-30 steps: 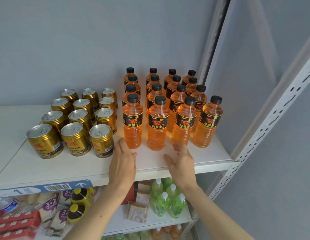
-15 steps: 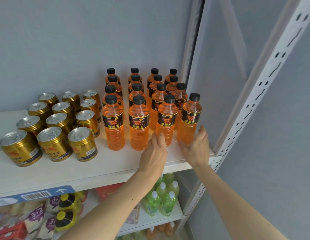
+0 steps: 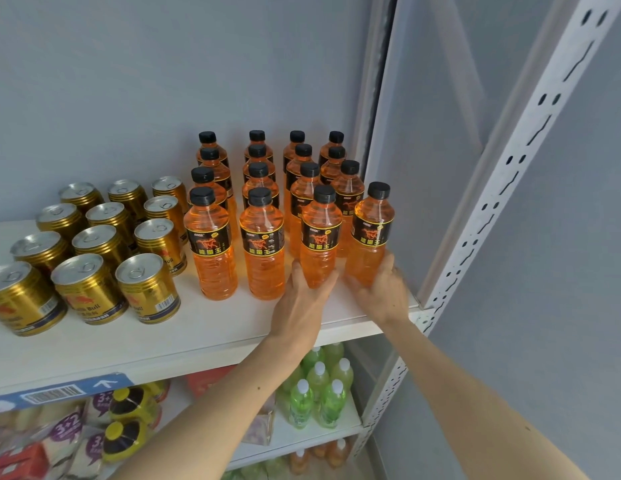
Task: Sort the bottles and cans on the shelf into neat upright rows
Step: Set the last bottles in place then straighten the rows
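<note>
Head view of a white shelf board (image 3: 205, 327) against a grey-blue wall (image 3: 163, 81). Hidden or unclear: the rear orange bottles show little but their black caps behind the front ones; the gold ring-pull cans (image 3: 90, 251) run off the left edge, the nearest-left one cut by the frame; the fingertips of both hands lie partly behind the bottles they touch. The lower shelf, with green bottles with white caps (image 3: 316, 393) and assorted packets (image 3: 70, 441), is blurred, and its labels cannot be read.

The clear plastic bottles of orange drink with black labels (image 3: 260, 216) stand upright in four files, running from the wall toward the shelf's front edge, just right of the cans. The left hand (image 3: 302, 303) grips the base of the third front bottle (image 3: 319, 237), thumb on its left side and fingers curled round its right. The right hand (image 3: 382, 292) cups the base of the rightmost front bottle (image 3: 369, 233), fingers wrapped round its right side and thumb across its lower front. Both bottles are upright; the rightmost stands beside the white perforated steel upright (image 3: 503, 188) at the shelf's right end.

A blue price strip with a barcode (image 3: 59, 393) is fixed to the shelf's front edge below the cans.
</note>
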`<act>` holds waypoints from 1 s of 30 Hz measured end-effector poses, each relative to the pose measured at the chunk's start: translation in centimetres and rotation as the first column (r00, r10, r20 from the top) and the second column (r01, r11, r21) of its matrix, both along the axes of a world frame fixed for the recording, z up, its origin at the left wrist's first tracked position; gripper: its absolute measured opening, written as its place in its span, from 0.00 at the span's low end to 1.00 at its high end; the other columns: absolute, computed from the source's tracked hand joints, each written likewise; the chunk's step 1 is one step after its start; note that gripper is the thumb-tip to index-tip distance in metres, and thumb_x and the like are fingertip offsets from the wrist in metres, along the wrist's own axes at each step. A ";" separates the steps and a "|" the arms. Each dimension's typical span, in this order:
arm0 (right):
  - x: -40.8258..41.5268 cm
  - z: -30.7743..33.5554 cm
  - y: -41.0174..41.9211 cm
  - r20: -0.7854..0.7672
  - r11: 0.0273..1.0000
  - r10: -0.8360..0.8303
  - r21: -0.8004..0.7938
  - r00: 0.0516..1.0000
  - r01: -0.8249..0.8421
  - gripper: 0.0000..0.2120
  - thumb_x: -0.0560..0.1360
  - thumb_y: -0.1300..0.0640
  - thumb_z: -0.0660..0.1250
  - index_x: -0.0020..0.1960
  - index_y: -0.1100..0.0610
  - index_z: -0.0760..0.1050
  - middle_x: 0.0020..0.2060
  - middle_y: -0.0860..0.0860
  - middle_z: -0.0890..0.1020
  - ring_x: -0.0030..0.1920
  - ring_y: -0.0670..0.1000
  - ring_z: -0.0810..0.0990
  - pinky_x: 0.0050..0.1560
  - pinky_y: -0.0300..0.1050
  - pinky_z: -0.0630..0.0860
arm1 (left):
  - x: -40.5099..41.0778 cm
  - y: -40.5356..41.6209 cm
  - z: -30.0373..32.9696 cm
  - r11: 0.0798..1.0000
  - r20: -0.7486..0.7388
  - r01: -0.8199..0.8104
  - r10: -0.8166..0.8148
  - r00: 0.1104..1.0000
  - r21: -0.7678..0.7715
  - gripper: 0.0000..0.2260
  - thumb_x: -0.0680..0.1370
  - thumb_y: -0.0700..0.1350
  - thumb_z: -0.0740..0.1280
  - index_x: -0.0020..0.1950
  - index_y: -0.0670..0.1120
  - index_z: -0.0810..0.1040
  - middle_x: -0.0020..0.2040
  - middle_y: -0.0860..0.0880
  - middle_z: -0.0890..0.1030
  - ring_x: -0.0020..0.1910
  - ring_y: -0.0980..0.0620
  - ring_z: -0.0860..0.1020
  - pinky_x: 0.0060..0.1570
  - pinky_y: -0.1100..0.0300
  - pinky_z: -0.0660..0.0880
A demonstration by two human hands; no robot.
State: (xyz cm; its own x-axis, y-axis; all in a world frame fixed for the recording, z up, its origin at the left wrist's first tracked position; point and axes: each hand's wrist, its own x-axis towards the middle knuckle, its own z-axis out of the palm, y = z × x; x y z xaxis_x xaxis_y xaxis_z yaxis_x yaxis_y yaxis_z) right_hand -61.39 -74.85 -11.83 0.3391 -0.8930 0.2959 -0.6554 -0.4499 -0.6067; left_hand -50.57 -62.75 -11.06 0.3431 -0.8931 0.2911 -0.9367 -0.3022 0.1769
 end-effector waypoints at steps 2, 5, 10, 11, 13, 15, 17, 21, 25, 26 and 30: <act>-0.3 0.0 -0.1 0.010 1.000 0.018 0.005 1.000 -0.018 0.36 0.71 0.42 0.71 0.67 0.58 0.58 0.58 0.59 0.77 0.55 0.61 0.78 0.52 0.58 0.77 | 0.1 0.2 -0.3 1.000 0.015 0.000 0.000 1.000 0.009 0.31 0.80 0.38 0.64 0.74 0.58 0.52 0.71 0.35 0.58 0.60 0.37 0.72 0.47 0.54 0.76; -0.6 -0.1 -0.1 0.018 0.999 0.038 0.009 0.999 -0.039 0.36 0.71 0.43 0.71 0.67 0.58 0.57 0.58 0.60 0.77 0.55 0.61 0.78 0.52 0.58 0.78 | 0.3 0.4 -0.6 1.000 0.023 0.011 -0.011 1.000 0.010 0.32 0.79 0.39 0.65 0.74 0.59 0.52 0.71 0.36 0.59 0.59 0.39 0.73 0.46 0.55 0.76; -0.7 -0.1 -0.2 0.025 0.999 0.048 0.022 0.999 -0.049 0.36 0.71 0.43 0.71 0.68 0.59 0.57 0.58 0.59 0.77 0.55 0.61 0.78 0.52 0.57 0.78 | 0.2 0.2 -0.6 1.000 0.021 -0.004 0.004 1.000 0.021 0.32 0.80 0.40 0.64 0.75 0.60 0.50 0.72 0.36 0.57 0.63 0.38 0.71 0.49 0.54 0.76; -0.7 -0.1 -0.2 0.025 0.998 0.049 0.026 0.998 -0.050 0.36 0.71 0.43 0.71 0.68 0.58 0.57 0.58 0.59 0.77 0.56 0.60 0.78 0.53 0.58 0.78 | 0.1 0.2 -0.6 1.000 0.019 -0.009 0.008 1.000 0.022 0.32 0.80 0.40 0.64 0.75 0.60 0.51 0.72 0.36 0.57 0.63 0.38 0.71 0.49 0.54 0.76; -0.6 -0.1 -0.3 0.023 0.999 0.045 0.024 0.999 -0.046 0.36 0.71 0.43 0.71 0.68 0.59 0.58 0.58 0.59 0.77 0.56 0.61 0.78 0.53 0.58 0.77 | 0.1 0.2 -0.6 1.000 0.019 -0.009 0.008 1.000 0.022 0.31 0.80 0.41 0.64 0.75 0.59 0.51 0.72 0.36 0.57 0.63 0.38 0.71 0.49 0.54 0.76; -0.6 -0.1 -0.3 0.019 0.999 0.037 0.016 0.999 -0.037 0.36 0.71 0.43 0.72 0.68 0.59 0.59 0.58 0.59 0.77 0.56 0.61 0.77 0.53 0.58 0.77 | 0.1 0.3 -0.6 1.000 0.019 -0.004 0.004 1.000 0.023 0.31 0.80 0.41 0.63 0.76 0.59 0.51 0.72 0.36 0.57 0.63 0.38 0.70 0.49 0.53 0.76; -0.6 -0.1 -0.3 0.021 0.999 0.036 0.014 0.999 -0.036 0.36 0.71 0.42 0.72 0.68 0.59 0.59 0.58 0.59 0.77 0.56 0.61 0.77 0.52 0.58 0.77 | 0.0 0.4 -0.6 1.000 0.019 -0.006 0.005 1.000 0.030 0.31 0.80 0.40 0.63 0.76 0.59 0.51 0.73 0.37 0.56 0.64 0.38 0.70 0.50 0.53 0.76; -0.6 -0.1 -0.3 0.022 0.999 0.032 0.022 0.999 -0.032 0.36 0.70 0.42 0.71 0.67 0.59 0.60 0.57 0.59 0.78 0.56 0.61 0.77 0.53 0.58 0.77 | -0.1 0.4 -0.3 0.999 0.011 -0.008 0.008 1.000 0.033 0.33 0.79 0.39 0.65 0.75 0.60 0.51 0.71 0.37 0.56 0.63 0.40 0.69 0.49 0.54 0.76; -0.6 -0.1 -0.2 0.015 0.999 0.025 0.026 1.000 -0.026 0.36 0.70 0.41 0.71 0.68 0.58 0.60 0.58 0.58 0.78 0.56 0.60 0.77 0.53 0.58 0.77 | -0.1 0.5 -0.3 0.999 0.007 -0.005 0.004 1.000 0.036 0.34 0.79 0.39 0.65 0.76 0.60 0.50 0.72 0.37 0.55 0.64 0.39 0.68 0.50 0.53 0.76; -0.6 -0.1 -0.2 0.018 0.999 0.027 0.027 0.999 -0.028 0.36 0.71 0.42 0.71 0.68 0.58 0.60 0.58 0.58 0.78 0.56 0.60 0.77 0.53 0.58 0.77 | -0.1 0.6 -0.3 0.999 0.009 -0.003 0.003 1.000 0.036 0.34 0.79 0.39 0.65 0.76 0.60 0.50 0.72 0.37 0.55 0.64 0.39 0.68 0.51 0.53 0.76; -0.6 0.1 -0.1 0.015 0.999 0.031 0.028 0.999 -0.031 0.36 0.71 0.41 0.71 0.68 0.58 0.60 0.58 0.58 0.77 0.57 0.60 0.77 0.54 0.59 0.77 | -0.1 0.5 -0.2 0.999 0.014 -0.004 0.004 1.000 0.033 0.33 0.79 0.39 0.64 0.76 0.60 0.49 0.72 0.37 0.54 0.65 0.38 0.67 0.51 0.53 0.76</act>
State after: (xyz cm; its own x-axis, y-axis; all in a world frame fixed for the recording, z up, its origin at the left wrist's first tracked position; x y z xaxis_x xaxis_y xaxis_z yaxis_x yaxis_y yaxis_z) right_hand -62.04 -74.98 -11.77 0.3626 -0.8902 0.2759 -0.6325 -0.4525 -0.6287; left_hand -50.70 -62.26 -11.31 0.3429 -0.9008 0.2665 -0.9377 -0.3116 0.1535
